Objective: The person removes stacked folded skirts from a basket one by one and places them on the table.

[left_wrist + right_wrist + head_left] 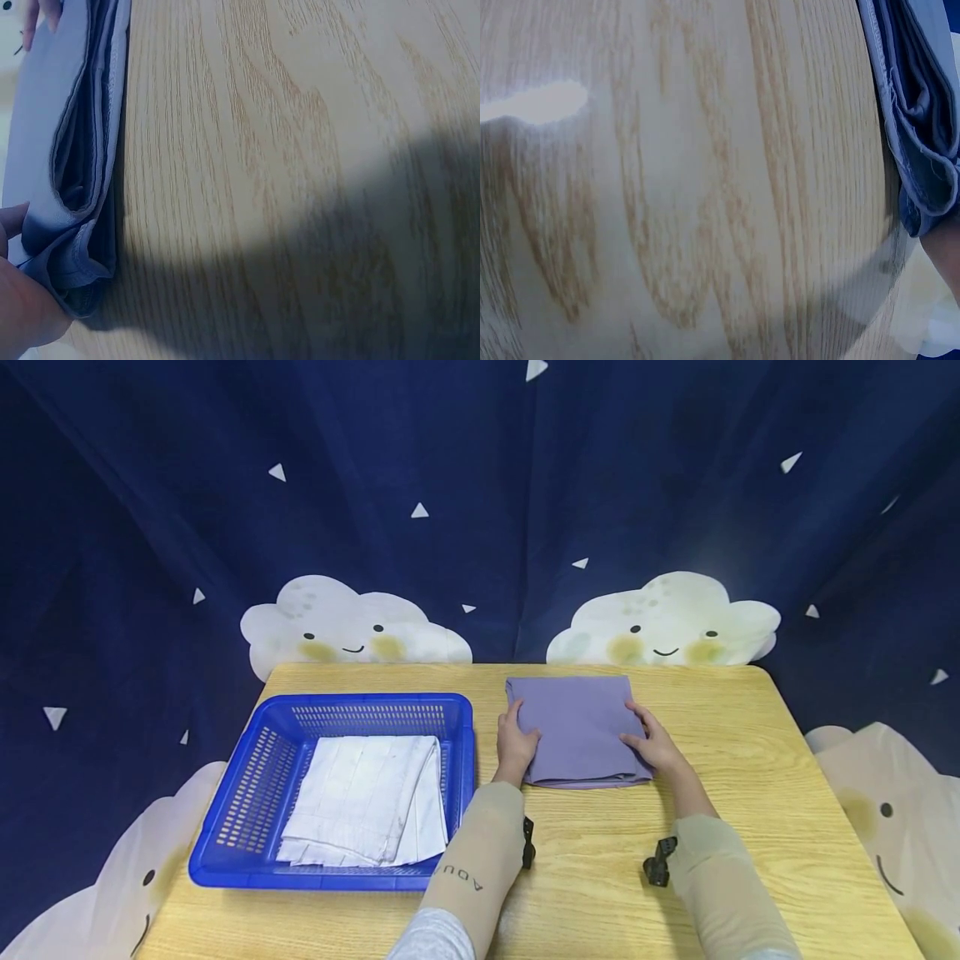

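Head view: folded purple cloth (579,728)

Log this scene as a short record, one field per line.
Surface: light wood-grain table
Work item: folded, roughly square purple cloth, on the table
Left hand: grip at purple cloth's left edge, thumb on top
Right hand: grip at its right edge, thumb on top
Container: blue rectangular plastic basket, left of the purple cloth
Contents: folded white cloth
Backdrop: dark blue curtain
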A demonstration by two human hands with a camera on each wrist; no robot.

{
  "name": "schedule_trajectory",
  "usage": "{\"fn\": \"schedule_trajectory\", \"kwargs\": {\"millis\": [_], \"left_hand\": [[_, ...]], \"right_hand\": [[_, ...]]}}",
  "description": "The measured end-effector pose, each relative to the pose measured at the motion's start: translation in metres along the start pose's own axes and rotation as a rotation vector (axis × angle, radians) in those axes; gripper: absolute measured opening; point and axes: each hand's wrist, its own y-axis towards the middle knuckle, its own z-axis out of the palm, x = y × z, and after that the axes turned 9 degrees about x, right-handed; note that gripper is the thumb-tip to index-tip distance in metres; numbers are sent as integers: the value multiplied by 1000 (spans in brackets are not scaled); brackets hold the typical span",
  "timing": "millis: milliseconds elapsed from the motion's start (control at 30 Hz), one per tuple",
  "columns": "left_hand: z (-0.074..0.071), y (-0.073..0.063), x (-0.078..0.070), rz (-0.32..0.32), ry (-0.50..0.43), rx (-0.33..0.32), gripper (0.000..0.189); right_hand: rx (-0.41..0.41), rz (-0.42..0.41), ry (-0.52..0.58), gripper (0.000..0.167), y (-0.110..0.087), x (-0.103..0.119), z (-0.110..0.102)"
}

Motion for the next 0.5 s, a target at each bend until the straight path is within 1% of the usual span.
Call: {"fn": "schedule_trajectory", "kwargs": {"millis": [133,300,500], "left_hand": [[0,0,0,-7,4,2,64],[0,-1,0,-25,-5,13,64],[0,-3,-3,-33,-16,2,65]], "right_hand": [[25,47,-1,66,-1,1,-1],[35,66,-7,65,0,1,-2],[25,76,-22,65,-1,3,-1]]}}
